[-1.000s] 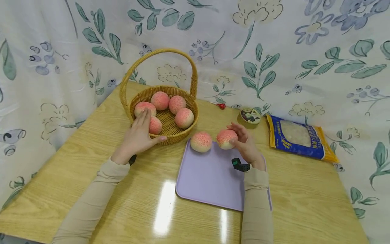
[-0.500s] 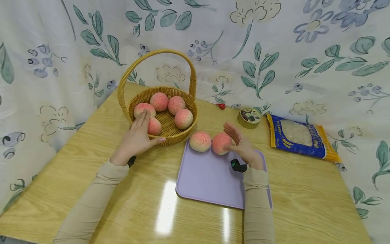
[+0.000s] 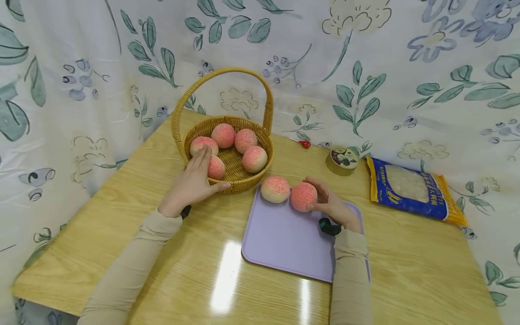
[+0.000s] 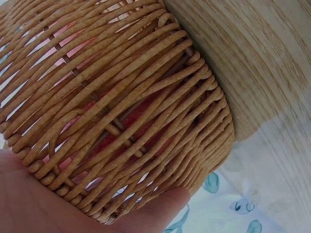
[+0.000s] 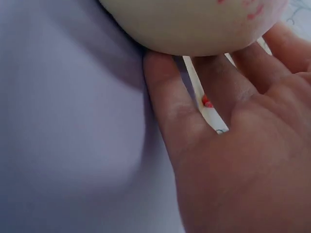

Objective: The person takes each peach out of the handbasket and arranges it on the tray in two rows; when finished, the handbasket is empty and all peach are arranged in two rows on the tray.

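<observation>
My left hand (image 3: 191, 185) lies over the front left rim of a wicker basket (image 3: 243, 184), its fingers straight and the thumb along the front edge. In the left wrist view, that hand is against the woven wall (image 4: 121, 97). Several pink and cream peaches (image 3: 254, 159) sit in the basket. On a lilac tray (image 3: 288, 243), my right hand (image 3: 331, 205) holds a pink peach (image 3: 303, 197), thumb on its near side and fingers behind. Another peach (image 3: 275, 189) lies just left of it, at the tray's back edge. The right wrist view shows fingers (image 5: 167, 92) against the peach's pale side.
Behind the tray stands a round tin (image 3: 342, 160) with a printed lid. A blue and yellow packet (image 3: 414, 190) lies at the right. A small red item (image 3: 304, 144) is near the patterned curtain (image 3: 296, 54). The wooden table (image 3: 191, 271) extends around them.
The right hand has moved the held peach left, beside the other one, and turned its pink side up. Its fingers loosened, then came round it again. The left hand has stayed at the basket.
</observation>
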A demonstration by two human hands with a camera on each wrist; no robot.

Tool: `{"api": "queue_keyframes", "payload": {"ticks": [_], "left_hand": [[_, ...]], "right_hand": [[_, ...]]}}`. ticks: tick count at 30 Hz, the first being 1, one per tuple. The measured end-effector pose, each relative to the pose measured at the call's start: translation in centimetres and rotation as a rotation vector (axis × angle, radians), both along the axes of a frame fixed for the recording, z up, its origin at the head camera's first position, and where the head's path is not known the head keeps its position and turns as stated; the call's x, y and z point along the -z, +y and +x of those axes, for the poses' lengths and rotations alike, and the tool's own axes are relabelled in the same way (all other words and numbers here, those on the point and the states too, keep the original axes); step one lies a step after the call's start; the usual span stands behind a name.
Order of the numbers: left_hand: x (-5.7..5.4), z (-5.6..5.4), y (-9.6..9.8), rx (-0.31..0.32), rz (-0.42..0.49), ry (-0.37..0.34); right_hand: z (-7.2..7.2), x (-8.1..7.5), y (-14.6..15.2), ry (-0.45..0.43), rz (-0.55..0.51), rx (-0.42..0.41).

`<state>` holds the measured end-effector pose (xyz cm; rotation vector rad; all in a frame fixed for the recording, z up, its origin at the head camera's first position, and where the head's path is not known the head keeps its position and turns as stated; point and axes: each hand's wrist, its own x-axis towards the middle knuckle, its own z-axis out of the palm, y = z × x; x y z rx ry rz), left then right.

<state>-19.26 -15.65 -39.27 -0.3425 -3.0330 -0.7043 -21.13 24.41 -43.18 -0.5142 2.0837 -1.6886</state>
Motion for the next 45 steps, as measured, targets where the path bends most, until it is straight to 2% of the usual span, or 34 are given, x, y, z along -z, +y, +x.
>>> {"api": "queue_keyframes", "payload": {"ticks": [5,10,13,17,21,25,29,36,38,42,45], "left_hand": [[0.4,0.0,-0.4,-0.003,0.007,0.004],[0.5,0.2,-1.0,-0.023,-0.001,-0.001],[0.4,0.0,-1.1,-0.027,-0.004,-0.006],[0.6,-0.2,-1.2,-0.023,-0.003,-0.006],[0.6,-0.4,-1.2,-0.016,0.008,-0.002],[0.5,-0.6,-1.0,-0.018,0.032,0.017],[0.7,-0.4,-0.7,-0.013,0.054,0.019],[1.3,0.0,-0.2,0.001,0.062,0.010],[1.4,0.1,-0.3,0.001,0.062,0.017],[1.3,0.2,-0.5,0.006,0.067,0.049],[1.3,0.5,-0.5,0.017,0.082,0.076]], "right_hand": [[-0.4,0.2,-0.4,-0.018,-0.030,-0.020],[-0.7,-0.1,-0.5,0.043,-0.081,-0.007],[-0.9,-0.4,-0.2,0.071,-0.166,0.003],[-1.4,-1.5,-0.4,0.091,-0.258,0.003],[-2.6,-3.7,-1.7,0.070,-0.267,-0.013],[-4.4,-6.0,-4.0,0.052,-0.252,-0.087],[-6.1,-7.2,-7.2,0.011,-0.224,-0.171],[-7.7,-7.8,-13.4,-0.114,-0.175,-0.258],[-8.2,-8.1,-15.1,-0.141,-0.133,-0.274],[-9.2,-8.4,-18.3,-0.181,-0.044,-0.329],[-9.7,-7.8,-20.1,-0.220,-0.011,-0.370]]}}
